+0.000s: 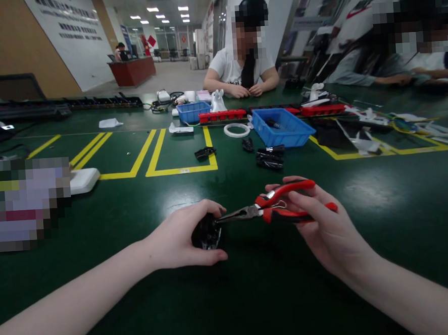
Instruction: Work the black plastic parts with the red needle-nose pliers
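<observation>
My left hand (188, 233) is wrapped round a small shiny black part (208, 235) just above the green table. Its exact kind does not show, since my fingers cover much of it. In my right hand (320, 219) are long-nose pliers (249, 212) with red and black handles. Their tip points left and touches, or lies close against, the top of the black part. Farther off, several black pieces (270, 157) lie in front of a blue bin (282, 128). Another black piece (205, 152) rests near a yellow tape corner.
Yellow tape lines (182, 170) mark the green table (141, 309). A second blue bin (194, 111), red strips (223, 116) and a white ring (237, 130) are farther back. A white device (84, 180) lies at left. A person (244, 65) sits opposite; others are at right.
</observation>
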The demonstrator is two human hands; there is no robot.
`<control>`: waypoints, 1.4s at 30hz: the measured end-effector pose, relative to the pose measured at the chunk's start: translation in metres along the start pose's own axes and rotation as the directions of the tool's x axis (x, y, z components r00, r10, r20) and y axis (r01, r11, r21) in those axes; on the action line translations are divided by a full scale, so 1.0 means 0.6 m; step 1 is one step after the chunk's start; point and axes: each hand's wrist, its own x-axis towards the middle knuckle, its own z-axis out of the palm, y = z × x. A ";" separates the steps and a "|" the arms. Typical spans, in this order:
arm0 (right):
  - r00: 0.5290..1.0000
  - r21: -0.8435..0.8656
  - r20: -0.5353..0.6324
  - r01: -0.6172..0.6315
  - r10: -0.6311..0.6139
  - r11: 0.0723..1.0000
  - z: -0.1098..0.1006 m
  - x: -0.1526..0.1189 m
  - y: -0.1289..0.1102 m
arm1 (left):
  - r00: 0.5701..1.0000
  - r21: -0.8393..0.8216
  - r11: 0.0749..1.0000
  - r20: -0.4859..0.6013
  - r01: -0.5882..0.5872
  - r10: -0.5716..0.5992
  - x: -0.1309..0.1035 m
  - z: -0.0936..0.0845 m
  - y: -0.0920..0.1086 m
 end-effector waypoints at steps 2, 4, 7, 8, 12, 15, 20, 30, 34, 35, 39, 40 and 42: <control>1.000 -0.019 0.006 0.030 -0.030 0.999 -0.001 -0.001 0.000 | 1.000 -0.015 1.000 0.007 -0.002 0.002 0.000 0.000 -0.002; 0.998 -0.052 0.021 0.062 -0.061 0.997 -0.002 -0.002 0.000 | 1.000 -0.032 0.999 0.004 -0.008 0.008 -0.001 -0.001 -0.005; 0.995 -0.083 0.043 0.092 -0.089 0.992 -0.005 -0.001 0.000 | 1.000 -0.056 0.998 -0.020 -0.021 0.020 -0.002 0.000 -0.009; 0.995 -0.084 0.042 0.096 -0.092 0.992 -0.006 -0.001 -0.001 | 0.999 -0.060 0.998 -0.026 -0.023 0.022 -0.002 0.001 -0.010; 0.995 -0.061 0.003 0.103 -0.103 0.993 -0.009 0.007 -0.005 | 0.999 -0.038 0.999 -0.035 -0.013 0.011 -0.002 0.001 -0.009; 0.992 -0.064 -0.020 0.122 -0.123 0.990 -0.012 0.017 -0.003 | 1.000 -0.015 1.000 -0.027 -0.003 0.003 -0.001 0.000 -0.005; 0.991 -0.121 0.007 0.132 -0.132 0.984 -0.015 0.033 0.015 | 1.000 0.015 1.000 -0.025 -0.015 0.016 -0.001 0.000 -0.004; 0.961 -0.198 0.197 0.233 -0.194 0.952 -0.024 0.057 0.024 | 0.997 0.219 0.976 -0.064 -0.017 0.032 0.005 0.002 -0.005; 0.931 -0.260 0.283 0.304 -0.229 0.916 -0.030 0.062 0.023 | 0.995 0.246 0.967 -0.058 -0.063 0.080 0.006 0.005 -0.016; 0.924 -0.290 0.306 0.321 -0.230 0.901 -0.033 0.062 0.023 | 0.995 0.250 0.966 -0.060 -0.067 0.084 0.006 0.005 -0.018; 0.831 -0.415 0.452 0.517 -0.323 0.749 -0.046 0.066 0.021 | 0.993 0.265 0.962 -0.068 -0.072 0.093 0.007 0.004 -0.018; 0.796 -0.447 0.495 0.577 -0.348 0.683 -0.049 0.067 0.020 | 0.993 0.267 0.961 -0.073 -0.070 0.092 0.006 0.004 -0.017; 0.737 -0.515 0.565 0.667 -0.372 0.539 -0.057 0.071 0.017 | 0.992 0.268 0.961 -0.080 -0.068 0.093 0.006 0.003 -0.015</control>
